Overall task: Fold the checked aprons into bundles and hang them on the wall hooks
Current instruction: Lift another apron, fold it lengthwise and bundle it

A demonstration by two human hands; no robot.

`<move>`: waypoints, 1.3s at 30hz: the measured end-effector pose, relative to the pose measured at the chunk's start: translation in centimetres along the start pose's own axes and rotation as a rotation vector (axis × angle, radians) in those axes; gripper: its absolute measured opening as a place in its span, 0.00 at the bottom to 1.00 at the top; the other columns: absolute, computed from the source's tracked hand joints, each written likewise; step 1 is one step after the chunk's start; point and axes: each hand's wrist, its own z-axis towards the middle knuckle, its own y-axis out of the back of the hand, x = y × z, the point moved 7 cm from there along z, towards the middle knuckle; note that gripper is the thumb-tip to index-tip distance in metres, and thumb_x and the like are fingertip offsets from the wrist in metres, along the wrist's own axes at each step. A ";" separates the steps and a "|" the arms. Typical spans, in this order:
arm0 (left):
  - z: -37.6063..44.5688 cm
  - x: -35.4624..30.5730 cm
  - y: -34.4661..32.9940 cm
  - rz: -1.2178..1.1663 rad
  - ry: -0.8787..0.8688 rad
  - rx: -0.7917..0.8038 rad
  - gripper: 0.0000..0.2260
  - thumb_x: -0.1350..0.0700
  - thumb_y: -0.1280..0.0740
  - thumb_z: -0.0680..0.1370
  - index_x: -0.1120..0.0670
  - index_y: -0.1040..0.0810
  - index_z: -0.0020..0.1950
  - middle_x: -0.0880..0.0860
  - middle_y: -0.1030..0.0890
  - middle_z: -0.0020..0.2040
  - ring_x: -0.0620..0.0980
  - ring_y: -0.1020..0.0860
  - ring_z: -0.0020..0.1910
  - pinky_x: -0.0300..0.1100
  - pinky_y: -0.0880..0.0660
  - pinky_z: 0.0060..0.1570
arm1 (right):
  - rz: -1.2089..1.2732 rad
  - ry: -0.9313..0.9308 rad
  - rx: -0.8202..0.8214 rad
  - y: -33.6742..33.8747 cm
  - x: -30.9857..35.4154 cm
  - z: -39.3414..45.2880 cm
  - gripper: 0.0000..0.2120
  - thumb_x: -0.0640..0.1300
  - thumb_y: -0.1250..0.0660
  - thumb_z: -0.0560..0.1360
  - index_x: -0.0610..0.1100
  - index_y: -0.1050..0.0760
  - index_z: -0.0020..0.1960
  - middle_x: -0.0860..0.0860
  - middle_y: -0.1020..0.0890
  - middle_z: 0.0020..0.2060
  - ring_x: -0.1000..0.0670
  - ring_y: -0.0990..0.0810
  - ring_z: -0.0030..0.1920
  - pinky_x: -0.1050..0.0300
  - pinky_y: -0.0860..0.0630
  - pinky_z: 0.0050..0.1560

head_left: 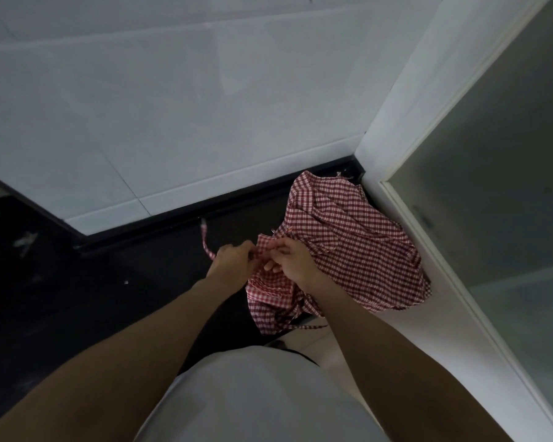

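A white tiled wall [173,106] fills the upper left and the middle of the frame. Thin lines run between its big tiles. Along the bottom of this wall runs a black strip [237,194], and it bends at a corner at the left. Below the strip lies a dark surface [77,298] that fills the lower left. It has a few small pale specks on it. On the right stands a white frame [406,129], going from the top right down to the lower right. Next to it is a cloudy grey glass panel [498,186]. The light is dim and soft.
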 end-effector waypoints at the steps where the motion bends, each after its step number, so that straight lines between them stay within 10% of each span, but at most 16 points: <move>1: 0.1 0.3 0.1 -0.034 0.041 0.010 0.11 0.47 0.37 0.82 0.54 0.22 0.54 0.52 0.19 0.44 0.50 0.21 0.44 0.51 0.23 0.54 | 0.009 -0.001 -0.011 0.2 0.0 -0.1 0.06 0.39 0.40 0.83 0.42 0.24 0.55 0.46 0.15 0.41 0.52 0.17 0.37 0.60 0.21 0.41; 15: -1.0 1.9 1.2 -0.021 0.257 0.074 0.14 0.42 0.37 0.81 0.52 0.24 0.45 0.51 0.23 0.40 0.48 0.23 0.39 0.46 0.22 0.43 | 0.059 0.098 -0.338 4.6 -0.8 -0.6 0.12 0.39 0.39 0.83 0.35 0.20 0.48 0.47 0.17 0.34 0.56 0.23 0.28 0.61 0.24 0.35; 24: -1.2 -3.8 1.0 -0.668 0.119 0.060 0.12 0.51 0.33 0.80 0.56 0.18 0.42 0.58 0.16 0.39 0.58 0.21 0.37 0.48 0.22 0.40 | -0.122 0.129 -0.262 2.5 -0.3 -0.7 0.08 0.40 0.38 0.83 0.38 0.21 0.53 0.48 0.15 0.43 0.55 0.16 0.42 0.59 0.19 0.47; 28: -1.5 -4.7 -0.5 -0.766 0.156 0.106 0.18 0.51 0.44 0.85 0.55 0.24 0.40 0.53 0.24 0.32 0.47 0.27 0.32 0.34 0.28 0.34 | -0.124 0.100 -0.250 2.5 -0.7 -0.9 0.10 0.41 0.39 0.83 0.38 0.20 0.55 0.45 0.15 0.45 0.48 0.15 0.45 0.50 0.17 0.51; 33: -1.4 -4.3 -1.3 -0.602 0.114 0.163 0.11 0.55 0.46 0.86 0.58 0.26 0.56 0.53 0.24 0.44 0.45 0.26 0.40 0.30 0.28 0.35 | -0.045 0.098 -0.250 3.2 -0.4 -1.8 0.07 0.37 0.37 0.82 0.37 0.21 0.56 0.43 0.15 0.48 0.47 0.15 0.48 0.50 0.17 0.52; 39: -1.4 -3.2 -0.7 -0.516 0.101 0.108 0.06 0.55 0.38 0.83 0.54 0.22 0.51 0.52 0.18 0.39 0.54 0.17 0.34 0.39 0.20 0.32 | -0.408 0.190 -0.188 5.0 0.9 -3.3 0.08 0.43 0.28 0.76 0.41 0.17 0.54 0.48 0.14 0.47 0.53 0.17 0.48 0.56 0.20 0.53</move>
